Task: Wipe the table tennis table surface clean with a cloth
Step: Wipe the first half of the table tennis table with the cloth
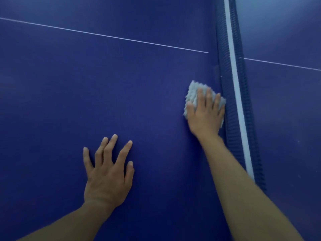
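From the head view, the right hand presses flat, fingers straight, on a pale grey cloth lying on the blue surface just beside the net; the left hand rests spread and empty on the surface; no writing can be read.

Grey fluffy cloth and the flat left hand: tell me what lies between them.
In the head view, only bare blue table surface lies between the left hand and the grey fluffy cloth under the right hand.
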